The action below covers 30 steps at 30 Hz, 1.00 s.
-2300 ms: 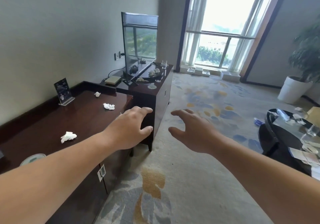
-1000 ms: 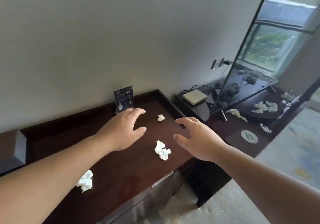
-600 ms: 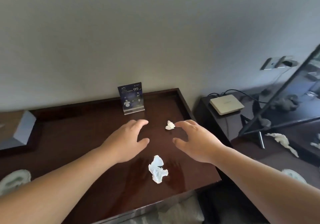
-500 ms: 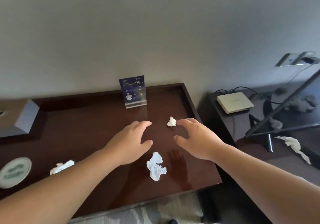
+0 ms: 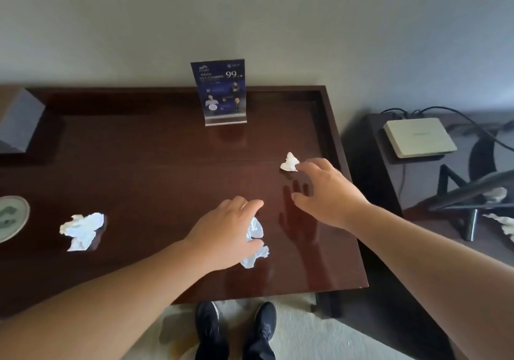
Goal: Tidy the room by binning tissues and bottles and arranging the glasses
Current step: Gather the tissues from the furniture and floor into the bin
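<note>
Three crumpled white tissues lie on the dark wooden desk [image 5: 155, 170]. My left hand [image 5: 225, 231] arches over the middle tissue [image 5: 254, 256], its thumb lying across it and its fingers spread above it. My right hand [image 5: 325, 190] reaches to the small tissue [image 5: 289, 162] near the desk's right rim, and its fingertips touch the tissue's right side. The third tissue [image 5: 80, 229] lies untouched at the left. No bottle, glass or bin is in view.
A blue card in a clear stand [image 5: 219, 95] is at the back of the desk. A round coaster [image 5: 9, 217] and a grey box [image 5: 19, 126] sit at the left. A lower cabinet on the right carries a white router [image 5: 417, 137], a TV stand leg [image 5: 470, 201] and more tissues [image 5: 506, 223].
I have stepped up to the desk and look down on it. Both hands dropped forward, the left onto the middle tissue, the right to the small tissue.
</note>
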Available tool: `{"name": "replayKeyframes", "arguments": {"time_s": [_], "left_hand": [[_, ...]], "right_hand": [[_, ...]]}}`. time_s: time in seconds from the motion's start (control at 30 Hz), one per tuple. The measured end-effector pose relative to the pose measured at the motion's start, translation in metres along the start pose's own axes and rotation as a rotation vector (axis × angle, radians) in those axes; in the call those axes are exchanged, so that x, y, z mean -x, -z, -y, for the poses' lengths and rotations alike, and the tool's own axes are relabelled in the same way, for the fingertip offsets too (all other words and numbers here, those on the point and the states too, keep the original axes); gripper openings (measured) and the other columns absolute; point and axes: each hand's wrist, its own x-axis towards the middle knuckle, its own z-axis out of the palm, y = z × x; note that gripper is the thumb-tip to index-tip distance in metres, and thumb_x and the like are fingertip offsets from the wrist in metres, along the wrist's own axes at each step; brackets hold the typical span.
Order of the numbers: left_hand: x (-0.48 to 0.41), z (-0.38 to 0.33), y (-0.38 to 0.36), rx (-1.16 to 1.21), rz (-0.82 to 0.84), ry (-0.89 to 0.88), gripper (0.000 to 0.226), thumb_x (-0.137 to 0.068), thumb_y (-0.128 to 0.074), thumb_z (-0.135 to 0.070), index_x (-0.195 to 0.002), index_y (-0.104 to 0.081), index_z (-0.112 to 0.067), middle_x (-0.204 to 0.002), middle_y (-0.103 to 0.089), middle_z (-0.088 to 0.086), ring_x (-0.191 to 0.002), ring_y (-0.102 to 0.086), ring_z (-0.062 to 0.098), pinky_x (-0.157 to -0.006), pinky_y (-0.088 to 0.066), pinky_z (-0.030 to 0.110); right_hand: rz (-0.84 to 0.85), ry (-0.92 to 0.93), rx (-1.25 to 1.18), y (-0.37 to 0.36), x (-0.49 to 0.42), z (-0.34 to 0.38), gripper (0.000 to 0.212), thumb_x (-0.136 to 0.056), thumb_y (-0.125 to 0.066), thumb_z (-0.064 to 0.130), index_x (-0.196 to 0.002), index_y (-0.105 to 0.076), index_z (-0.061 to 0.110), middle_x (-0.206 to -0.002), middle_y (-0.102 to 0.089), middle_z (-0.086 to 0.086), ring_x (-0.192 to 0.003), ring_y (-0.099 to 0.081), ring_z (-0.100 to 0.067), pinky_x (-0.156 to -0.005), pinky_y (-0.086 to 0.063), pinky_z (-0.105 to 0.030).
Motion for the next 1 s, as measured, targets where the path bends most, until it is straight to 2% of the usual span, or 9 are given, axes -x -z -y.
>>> {"name": "replayKeyframes", "arguments": {"time_s": [0.2, 0.33, 0.43, 0.5, 0.6, 0.7, 0.83, 0.9, 1.0], "left_hand": [[-0.001, -0.002, -0.013, -0.007, 0.002, 0.000, 0.067, -0.082, -0.057, -0.057, -0.139, -0.030, -0.031, -0.131, -0.040, -0.010, -0.119, -0.041, 0.016, -0.089, -0.046, 0.035], [0.000, -0.003, -0.021, -0.026, 0.004, 0.001, 0.070, -0.080, -0.059, -0.056, -0.138, -0.030, -0.032, -0.133, -0.036, -0.010, -0.121, -0.038, 0.017, -0.090, -0.045, 0.035], [0.004, -0.005, -0.025, -0.102, 0.045, -0.028, 0.068, -0.077, -0.063, -0.054, -0.134, -0.033, -0.033, -0.130, -0.033, -0.007, -0.115, -0.037, 0.020, -0.081, -0.045, 0.032], [0.007, -0.008, -0.029, -0.156, 0.048, -0.076, 0.048, -0.083, -0.061, -0.040, -0.125, -0.040, -0.028, -0.121, -0.034, -0.004, -0.106, -0.039, 0.022, -0.071, -0.043, 0.031], [0.007, -0.007, -0.030, -0.134, 0.050, -0.096, 0.015, -0.090, -0.045, -0.009, -0.104, -0.047, -0.015, -0.107, -0.038, 0.000, -0.094, -0.041, 0.022, -0.064, -0.045, 0.037], [0.005, -0.003, -0.026, -0.057, 0.059, -0.081, 0.019, -0.087, -0.040, 0.001, -0.094, -0.043, -0.016, -0.097, -0.041, -0.003, -0.090, -0.040, 0.019, -0.070, -0.044, 0.039], [0.004, 0.004, -0.009, 0.016, -0.032, 0.009, 0.020, -0.086, -0.040, 0.000, -0.094, -0.044, -0.018, -0.094, -0.049, -0.004, -0.085, -0.044, 0.019, -0.067, -0.035, 0.034], [0.006, 0.010, 0.001, 0.024, -0.076, 0.071, 0.020, -0.086, -0.041, -0.001, -0.095, -0.047, -0.018, -0.093, -0.052, -0.002, -0.084, -0.048, 0.023, -0.069, -0.040, 0.037], [0.012, 0.018, 0.011, 0.046, -0.129, 0.126, 0.019, -0.084, -0.041, -0.004, -0.088, -0.051, -0.019, -0.085, -0.052, -0.005, -0.078, -0.050, 0.023, -0.069, -0.043, 0.038]], "right_hand": [[0.002, 0.018, 0.015, -0.005, -0.030, -0.001, 0.068, -0.086, -0.063, 0.040, -0.147, -0.035, 0.029, -0.156, -0.022, 0.006, -0.141, -0.028, -0.024, -0.107, -0.035, -0.036], [0.038, 0.035, 0.006, -0.015, -0.038, -0.001, 0.069, -0.086, -0.065, 0.040, -0.147, -0.035, 0.030, -0.157, -0.020, 0.007, -0.141, -0.027, -0.025, -0.107, -0.034, -0.037], [0.045, 0.053, 0.004, -0.021, -0.037, -0.001, 0.067, -0.085, -0.065, 0.041, -0.145, -0.038, 0.030, -0.157, -0.021, 0.007, -0.140, -0.029, -0.025, -0.106, -0.037, -0.037], [0.051, 0.056, 0.004, -0.022, -0.036, -0.002, 0.067, -0.085, -0.065, 0.041, -0.145, -0.037, 0.030, -0.157, -0.021, 0.008, -0.141, -0.028, -0.024, -0.106, -0.037, -0.037], [0.056, 0.060, -0.001, -0.021, -0.037, -0.002, 0.067, -0.086, -0.065, 0.041, -0.146, -0.036, 0.030, -0.157, -0.021, 0.008, -0.141, -0.029, -0.023, -0.107, -0.037, -0.036], [0.058, 0.067, 0.022, -0.021, -0.042, -0.003, 0.068, -0.087, -0.064, 0.040, -0.147, -0.034, 0.030, -0.157, -0.020, 0.007, -0.140, -0.031, -0.024, -0.106, -0.040, -0.037], [0.060, 0.053, 0.066, -0.024, -0.049, 0.000, 0.069, -0.089, -0.062, 0.036, -0.149, -0.028, 0.033, -0.158, -0.017, 0.003, -0.138, -0.033, -0.027, -0.103, -0.044, -0.040], [0.061, 0.033, 0.075, -0.027, -0.053, 0.002, 0.063, -0.091, -0.061, 0.031, -0.147, -0.032, 0.031, -0.153, -0.026, 0.000, -0.132, -0.041, -0.030, -0.098, -0.047, -0.041], [0.044, 0.006, 0.075, -0.033, -0.056, 0.004, 0.033, -0.092, -0.055, 0.016, -0.124, -0.053, 0.021, -0.122, -0.046, -0.004, -0.101, -0.056, -0.031, -0.078, -0.050, -0.037]]}}
